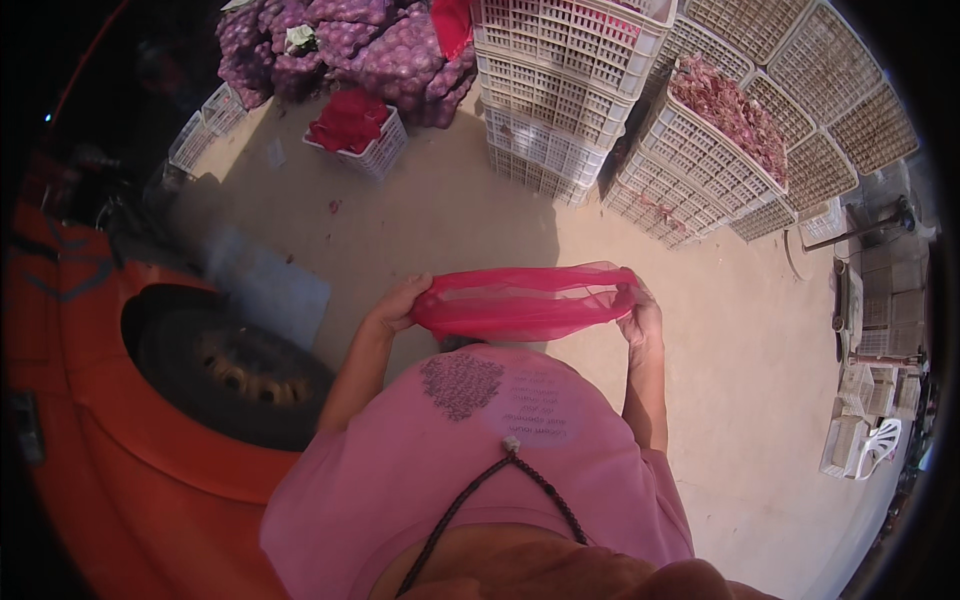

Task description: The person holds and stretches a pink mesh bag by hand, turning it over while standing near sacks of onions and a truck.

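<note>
A red mesh bag (520, 300) is stretched sideways between my hands in front of my pink shirt. Its mouth gapes as a long, narrow slot, and thin see-through netting runs along both edges. My left hand (405, 302) is closed on the bag's left end, its fingers partly inside the folds. At the other end my right hand (640, 312) grips the gathered netting, with the fingertips partly hidden by the cloth. The bag looks limp, with nothing visible inside it.
An orange vehicle with a black wheel (225, 370) stands close on my left. Ahead are purple onion sacks (350, 45) and a white basket (375, 155) of red netting. Tall stacks of pale crates (560, 100) rise ahead; one crate (690, 150) holds onion skins. A white chair (880, 445) is far right.
</note>
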{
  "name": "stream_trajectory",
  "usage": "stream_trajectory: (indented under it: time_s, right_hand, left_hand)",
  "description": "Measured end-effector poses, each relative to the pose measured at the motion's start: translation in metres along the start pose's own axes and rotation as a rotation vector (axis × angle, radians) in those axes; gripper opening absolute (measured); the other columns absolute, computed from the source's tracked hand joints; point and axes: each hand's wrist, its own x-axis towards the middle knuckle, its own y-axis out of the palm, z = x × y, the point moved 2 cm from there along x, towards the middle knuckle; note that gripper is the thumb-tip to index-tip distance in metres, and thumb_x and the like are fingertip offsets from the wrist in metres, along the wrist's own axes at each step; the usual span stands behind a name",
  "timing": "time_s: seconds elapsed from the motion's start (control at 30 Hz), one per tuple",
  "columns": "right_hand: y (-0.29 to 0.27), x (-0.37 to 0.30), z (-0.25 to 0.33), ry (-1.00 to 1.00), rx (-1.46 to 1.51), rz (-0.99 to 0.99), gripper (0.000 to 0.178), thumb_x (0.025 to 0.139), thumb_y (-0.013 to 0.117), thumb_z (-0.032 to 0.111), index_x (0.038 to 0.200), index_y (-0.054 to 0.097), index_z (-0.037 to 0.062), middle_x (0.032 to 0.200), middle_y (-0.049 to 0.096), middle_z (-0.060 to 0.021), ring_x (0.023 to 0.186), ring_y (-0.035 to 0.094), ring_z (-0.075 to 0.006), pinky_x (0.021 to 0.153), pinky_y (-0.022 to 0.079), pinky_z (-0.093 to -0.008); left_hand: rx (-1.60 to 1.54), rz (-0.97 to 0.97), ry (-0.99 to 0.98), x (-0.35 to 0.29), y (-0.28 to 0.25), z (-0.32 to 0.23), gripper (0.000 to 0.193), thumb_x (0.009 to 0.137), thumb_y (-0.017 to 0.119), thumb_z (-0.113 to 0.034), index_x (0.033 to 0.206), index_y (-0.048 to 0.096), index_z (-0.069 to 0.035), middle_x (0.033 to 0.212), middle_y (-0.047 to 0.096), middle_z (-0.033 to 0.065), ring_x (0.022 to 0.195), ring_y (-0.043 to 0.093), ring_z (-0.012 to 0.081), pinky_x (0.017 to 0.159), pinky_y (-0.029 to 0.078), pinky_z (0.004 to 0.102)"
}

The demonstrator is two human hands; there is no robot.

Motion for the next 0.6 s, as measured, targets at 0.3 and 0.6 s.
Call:
stream_trajectory:
  time_s: [0.3, 0.6]
  right_hand:
    - [0.009, -0.035, -0.016, 0.2, -0.406, 0.295, 0.043, 0.078, 0.064, 0.012, 0.116, 0.05, -0.0028, 0.088, 0.06, -0.0079, 0.077, 0.055, -0.0143, 0.069, 0.045, -0.0286]
    - [-0.048, 0.003, -0.011, -0.364, -1.508, -0.169, 0.017, 0.085, 0.053, 0.0, 0.101, 0.057, 0.0032, 0.088, 0.061, -0.0117, 0.071, 0.059, -0.0168, 0.06, 0.048, -0.0319]
  left_hand:
    - [0.085, -0.447, 0.435, 0.027, 0.003, -0.032, 0.022, 0.09, 0.055, -0.014, 0.11, 0.052, -0.007, 0.1, 0.059, 0.0052, 0.091, 0.058, 0.0157, 0.082, 0.05, 0.0325]
    - [0.237, -0.432, 0.329, 0.029, 0.016, -0.023, 0.019, 0.088, 0.054, -0.007, 0.106, 0.056, -0.003, 0.097, 0.061, 0.0064, 0.086, 0.06, 0.0168, 0.074, 0.049, 0.0266]
